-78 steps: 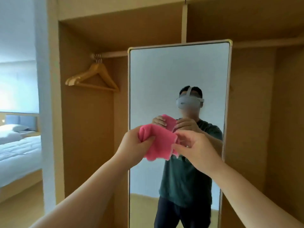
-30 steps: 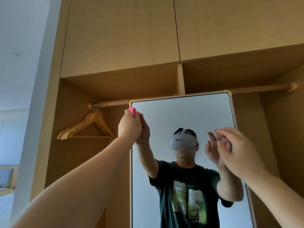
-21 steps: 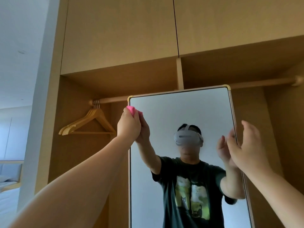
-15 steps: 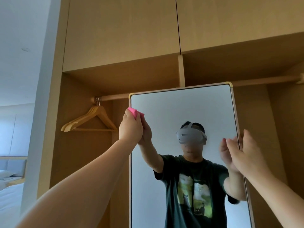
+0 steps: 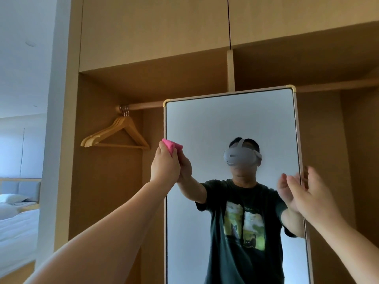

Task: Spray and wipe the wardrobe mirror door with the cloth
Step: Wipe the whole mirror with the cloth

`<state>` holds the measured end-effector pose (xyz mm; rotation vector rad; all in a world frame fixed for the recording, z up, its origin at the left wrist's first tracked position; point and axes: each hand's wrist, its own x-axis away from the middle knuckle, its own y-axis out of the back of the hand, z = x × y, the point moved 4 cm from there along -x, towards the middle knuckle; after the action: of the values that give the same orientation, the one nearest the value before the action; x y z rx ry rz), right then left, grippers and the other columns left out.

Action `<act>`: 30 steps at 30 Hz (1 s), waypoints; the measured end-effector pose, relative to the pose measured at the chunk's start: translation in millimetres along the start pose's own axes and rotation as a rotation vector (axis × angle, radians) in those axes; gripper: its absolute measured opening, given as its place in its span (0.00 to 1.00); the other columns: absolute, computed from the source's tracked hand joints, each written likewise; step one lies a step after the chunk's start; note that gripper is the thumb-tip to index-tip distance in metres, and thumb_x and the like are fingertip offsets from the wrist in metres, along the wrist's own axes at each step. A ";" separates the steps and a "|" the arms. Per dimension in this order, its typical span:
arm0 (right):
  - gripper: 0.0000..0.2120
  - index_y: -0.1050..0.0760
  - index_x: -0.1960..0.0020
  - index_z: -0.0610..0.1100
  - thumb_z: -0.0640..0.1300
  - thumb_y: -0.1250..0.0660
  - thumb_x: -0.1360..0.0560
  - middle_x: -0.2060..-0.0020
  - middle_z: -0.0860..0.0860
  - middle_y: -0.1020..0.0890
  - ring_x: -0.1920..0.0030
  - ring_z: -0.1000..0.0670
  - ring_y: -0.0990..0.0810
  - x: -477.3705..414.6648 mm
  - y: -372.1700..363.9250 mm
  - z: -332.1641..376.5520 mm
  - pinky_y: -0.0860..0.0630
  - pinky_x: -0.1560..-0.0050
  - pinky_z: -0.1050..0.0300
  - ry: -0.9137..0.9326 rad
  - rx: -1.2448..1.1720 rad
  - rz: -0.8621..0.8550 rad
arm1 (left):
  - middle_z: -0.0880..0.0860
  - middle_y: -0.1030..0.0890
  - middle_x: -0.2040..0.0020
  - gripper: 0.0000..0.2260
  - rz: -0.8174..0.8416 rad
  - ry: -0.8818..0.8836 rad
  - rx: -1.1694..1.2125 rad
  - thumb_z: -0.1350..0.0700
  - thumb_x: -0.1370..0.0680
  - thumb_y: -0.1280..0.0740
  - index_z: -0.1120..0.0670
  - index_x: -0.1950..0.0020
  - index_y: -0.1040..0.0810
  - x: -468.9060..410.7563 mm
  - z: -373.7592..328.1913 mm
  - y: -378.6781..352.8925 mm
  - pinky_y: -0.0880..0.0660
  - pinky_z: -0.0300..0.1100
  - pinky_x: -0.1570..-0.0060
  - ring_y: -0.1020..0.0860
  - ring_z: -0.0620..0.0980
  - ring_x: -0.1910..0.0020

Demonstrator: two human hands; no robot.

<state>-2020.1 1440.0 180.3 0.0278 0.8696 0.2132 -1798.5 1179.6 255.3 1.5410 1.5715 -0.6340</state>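
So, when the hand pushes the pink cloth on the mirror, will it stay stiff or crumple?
Probably it crumples: the pink cloth sits bunched in the left hand, so it looks soft and light. It likely glides easily on the smooth mirror, whose edge the right hand seems to steady.

Hangers (image 5: 117,133) crowd left (glass (image 5: 215,124) open) — rail (image 5: 143,105) above

Bedroom: bed (image 5: 18,224), wooden wardrobe (image 5: 153,33), hangers (image 5: 117,134)
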 end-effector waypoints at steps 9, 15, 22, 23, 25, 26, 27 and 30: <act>0.26 0.34 0.36 0.34 0.54 0.40 0.21 0.59 0.49 0.20 0.55 0.48 0.21 24.0 0.1 -23.6 0.26 0.53 0.49 -0.067 0.110 0.036 | 0.53 0.21 0.48 0.14 -0.001 -0.020 0.072 0.51 0.17 0.45 0.57 0.37 0.28 25.7 11.8 0.5 0.22 0.47 0.49 0.21 0.50 0.51; 0.25 0.33 0.38 0.35 0.56 0.41 0.22 0.56 0.45 0.20 0.53 0.43 0.20 38.1 -1.5 -31.4 0.22 0.52 0.45 -0.106 0.176 0.057 | 0.50 0.21 0.50 0.14 0.034 0.043 0.095 0.49 0.17 0.44 0.54 0.37 0.29 37.9 28.3 -5.3 0.26 0.41 0.52 0.21 0.50 0.49; 0.23 0.32 0.41 0.35 0.55 0.41 0.21 0.55 0.44 0.20 0.51 0.43 0.21 49.8 -6.1 -42.2 0.24 0.48 0.43 -0.149 0.159 0.071 | 0.53 0.22 0.48 0.13 0.047 -0.012 0.095 0.52 0.18 0.44 0.56 0.37 0.29 51.8 29.0 -2.0 0.25 0.42 0.53 0.21 0.52 0.49; 0.18 0.31 0.45 0.37 0.54 0.41 0.21 0.59 0.46 0.20 0.55 0.45 0.21 51.7 -6.8 -43.3 0.25 0.50 0.45 -0.141 0.146 0.065 | 0.51 0.22 0.48 0.13 0.071 -0.012 0.082 0.51 0.17 0.45 0.54 0.37 0.30 53.3 31.1 -2.1 0.23 0.45 0.52 0.21 0.51 0.49; 0.12 0.32 0.52 0.41 0.51 0.39 0.20 0.64 0.49 0.22 0.59 0.50 0.22 55.9 -8.0 -44.6 0.26 0.54 0.48 -0.128 0.124 0.056 | 0.52 0.23 0.46 0.15 0.091 -0.001 0.052 0.50 0.18 0.45 0.55 0.34 0.31 56.5 35.0 -3.6 0.22 0.48 0.49 0.22 0.52 0.48; 0.11 0.32 0.54 0.42 0.50 0.39 0.20 0.64 0.50 0.22 0.60 0.52 0.23 57.7 -8.9 -44.7 0.27 0.56 0.48 -0.122 0.122 0.058 | 0.53 0.22 0.45 0.16 0.089 0.010 0.046 0.50 0.18 0.45 0.56 0.33 0.32 58.3 36.5 -5.0 0.22 0.48 0.49 0.22 0.52 0.47; 0.11 0.32 0.54 0.43 0.50 0.39 0.20 0.64 0.50 0.22 0.60 0.53 0.23 59.7 -9.7 -44.9 0.27 0.56 0.49 -0.119 0.122 0.063 | 0.54 0.22 0.44 0.16 0.084 0.026 0.055 0.50 0.17 0.45 0.57 0.33 0.32 59.9 37.9 -6.2 0.23 0.47 0.49 0.22 0.53 0.46; 0.10 0.33 0.58 0.48 0.48 0.39 0.20 0.63 0.50 0.24 0.60 0.55 0.25 67.0 -11.3 -48.9 0.30 0.61 0.56 -0.118 0.104 0.082 | 0.57 0.23 0.41 0.16 0.084 0.036 0.087 0.54 0.17 0.44 0.58 0.31 0.34 66.2 42.6 -8.7 0.26 0.45 0.48 0.23 0.57 0.42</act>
<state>-2013.4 1439.1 96.9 0.1719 0.7621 0.2402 -1792.1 1180.5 176.4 1.6823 1.5143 -0.6373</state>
